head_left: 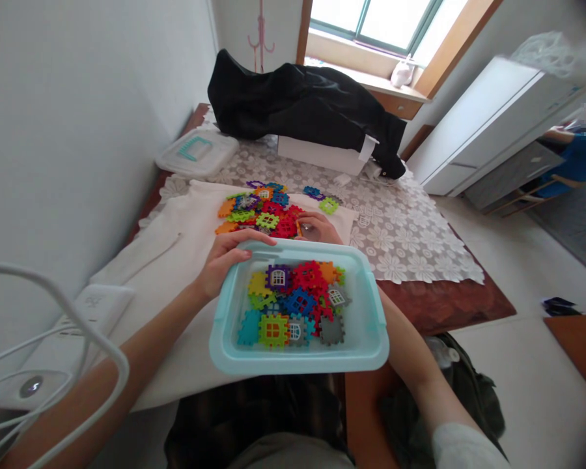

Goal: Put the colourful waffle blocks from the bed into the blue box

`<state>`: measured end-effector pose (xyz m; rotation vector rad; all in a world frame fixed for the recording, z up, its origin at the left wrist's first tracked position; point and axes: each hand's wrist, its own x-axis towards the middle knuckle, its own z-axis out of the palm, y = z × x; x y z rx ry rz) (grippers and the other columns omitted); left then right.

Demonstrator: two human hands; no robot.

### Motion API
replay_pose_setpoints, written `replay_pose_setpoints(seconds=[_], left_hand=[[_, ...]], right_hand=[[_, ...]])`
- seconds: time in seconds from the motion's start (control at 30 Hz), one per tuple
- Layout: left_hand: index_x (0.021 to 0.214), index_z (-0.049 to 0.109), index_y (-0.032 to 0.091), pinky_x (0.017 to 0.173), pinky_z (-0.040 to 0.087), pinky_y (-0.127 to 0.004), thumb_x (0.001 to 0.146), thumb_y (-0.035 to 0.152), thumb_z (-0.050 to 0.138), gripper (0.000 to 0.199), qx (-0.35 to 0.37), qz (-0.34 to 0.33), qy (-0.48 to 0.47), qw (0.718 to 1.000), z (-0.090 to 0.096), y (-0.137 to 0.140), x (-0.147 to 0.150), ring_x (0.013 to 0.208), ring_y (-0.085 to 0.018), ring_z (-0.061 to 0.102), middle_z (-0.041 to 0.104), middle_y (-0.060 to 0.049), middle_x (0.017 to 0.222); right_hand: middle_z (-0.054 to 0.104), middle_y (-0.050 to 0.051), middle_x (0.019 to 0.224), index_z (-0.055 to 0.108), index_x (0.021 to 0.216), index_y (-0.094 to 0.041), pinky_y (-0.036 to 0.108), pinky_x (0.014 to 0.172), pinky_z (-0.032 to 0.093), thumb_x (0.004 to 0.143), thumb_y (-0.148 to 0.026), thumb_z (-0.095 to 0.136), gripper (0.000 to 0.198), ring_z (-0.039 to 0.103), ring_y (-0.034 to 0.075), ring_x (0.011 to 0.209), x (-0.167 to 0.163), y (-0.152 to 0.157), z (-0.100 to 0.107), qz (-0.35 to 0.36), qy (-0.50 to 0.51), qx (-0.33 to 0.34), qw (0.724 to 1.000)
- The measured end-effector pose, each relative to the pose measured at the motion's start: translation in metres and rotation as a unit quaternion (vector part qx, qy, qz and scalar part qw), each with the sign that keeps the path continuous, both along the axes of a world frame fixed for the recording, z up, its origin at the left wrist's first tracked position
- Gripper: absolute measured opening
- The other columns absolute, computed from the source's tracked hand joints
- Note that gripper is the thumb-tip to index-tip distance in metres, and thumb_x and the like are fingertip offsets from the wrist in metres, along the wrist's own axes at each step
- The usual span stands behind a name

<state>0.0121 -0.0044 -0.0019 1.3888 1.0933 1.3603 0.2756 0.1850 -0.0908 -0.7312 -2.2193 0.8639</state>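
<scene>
Holding the light blue bin (376, 326) by its far left corner, the left hand (223, 258) has its fingers curled over the rim, clamped on it. The bin sits at the near table edge with a shallow layer of colourful interlocking tiles (297, 303) inside. Beyond the bin, the right hand (316, 228) rests closed on tiles at the edge of the loose pile (261, 212) on the white cloth (166, 260). This looks like the gathering stage; the next lift would have to clear the bin's far wall.
</scene>
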Motion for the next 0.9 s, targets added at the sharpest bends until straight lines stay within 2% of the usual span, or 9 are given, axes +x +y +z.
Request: replay_pose_setpoints(seconds=[0.13, 0.23, 0.4, 0.53, 0.7, 0.77, 0.83, 0.9], left_hand=[[0.102, 0.093, 0.021, 0.075, 0.061, -0.032, 0.080, 0.032, 0.071, 0.033, 0.004, -0.005, 0.003, 1.000, 0.000, 0.000, -0.001, 0.087, -0.025, 0.076, 0.087, -0.006, 0.100], [0.102, 0.093, 0.021, 0.074, 0.061, -0.032, 0.079, 0.032, 0.071, 0.034, 0.005, -0.006, -0.001, 1.000, -0.001, 0.000, -0.001, 0.086, -0.025, 0.076, 0.088, -0.006, 0.100], [0.102, 0.093, 0.020, 0.072, 0.061, -0.031, 0.079, 0.031, 0.070, 0.035, 0.002, -0.006, -0.003, 1.000, -0.002, 0.001, -0.001, 0.084, -0.024, 0.076, 0.088, -0.007, 0.100], [0.103, 0.093, 0.019, 0.074, 0.061, -0.031, 0.080, 0.030, 0.070, 0.035, 0.008, -0.009, -0.001, 1.000, -0.003, 0.000, -0.002, 0.086, -0.025, 0.077, 0.088, -0.007, 0.102], [0.103, 0.094, 0.022, 0.074, 0.062, -0.032, 0.081, 0.031, 0.071, 0.033, 0.001, -0.003, -0.002, 1.000, -0.003, 0.000, -0.002, 0.087, -0.025, 0.078, 0.088, -0.005, 0.101], [0.102, 0.094, 0.022, 0.076, 0.063, -0.033, 0.080, 0.031, 0.071, 0.033, 0.000, 0.000, 0.002, 1.000, -0.002, 0.000, -0.001, 0.088, -0.026, 0.078, 0.089, -0.006, 0.100], [0.102, 0.094, 0.022, 0.077, 0.063, -0.034, 0.080, 0.031, 0.071, 0.034, 0.001, -0.002, 0.001, 1.000, -0.001, 0.000, -0.001, 0.089, -0.027, 0.079, 0.089, -0.006, 0.101], [0.103, 0.094, 0.022, 0.078, 0.064, -0.034, 0.079, 0.031, 0.071, 0.034, 0.001, -0.008, -0.006, 1.000, -0.001, 0.001, -0.001, 0.090, -0.027, 0.079, 0.089, -0.006, 0.102]], right_hand=[[0.069, 0.018, 0.159, 0.084, 0.121, -0.025, 0.053, 0.126, 0.057, 0.083, -0.078, 0.087, 0.066, 0.066, 0.036, 0.150, 0.002, -0.005, 0.006, -0.047, 0.083, -0.095, 0.991], [0.072, 0.014, 0.157, 0.081, 0.123, -0.027, 0.052, 0.122, 0.060, 0.079, -0.086, 0.085, 0.073, 0.069, 0.034, 0.145, 0.006, -0.004, 0.013, -0.064, 0.140, -0.178, 0.972], [0.074, 0.012, 0.154, 0.073, 0.136, -0.032, 0.057, 0.123, 0.059, 0.086, -0.096, 0.067, 0.082, 0.073, 0.035, 0.139, 0.017, -0.007, 0.030, -0.046, 0.239, -0.220, 0.945], [0.074, 0.011, 0.149, 0.069, 0.145, -0.036, 0.065, 0.123, 0.059, 0.087, -0.105, 0.050, 0.092, 0.070, 0.037, 0.143, 0.029, -0.021, 0.045, 0.009, 0.271, -0.225, 0.936], [0.081, 0.014, 0.122, 0.079, 0.116, -0.032, 0.069, 0.113, 0.062, 0.068, -0.112, 0.066, 0.094, 0.078, 0.041, 0.124, 0.040, -0.042, 0.060, 0.185, 0.259, -0.275, 0.907], [0.083, 0.015, 0.123, 0.080, 0.115, -0.030, 0.067, 0.113, 0.063, 0.066, -0.116, 0.061, 0.101, 0.080, 0.040, 0.122, 0.036, -0.045, 0.064, 0.214, 0.223, -0.299, 0.903], [0.082, 0.014, 0.134, 0.079, 0.124, -0.030, 0.063, 0.115, 0.063, 0.074, -0.118, 0.046, 0.106, 0.079, 0.038, 0.127, 0.028, -0.041, 0.063, 0.164, 0.200, -0.303, 0.917], [0.081, 0.013, 0.140, 0.077, 0.131, -0.032, 0.060, 0.118, 0.063, 0.086, -0.114, 0.028, 0.106, 0.079, 0.035, 0.130, 0.018, -0.032, 0.056, 0.077, 0.194, -0.278, 0.937]])
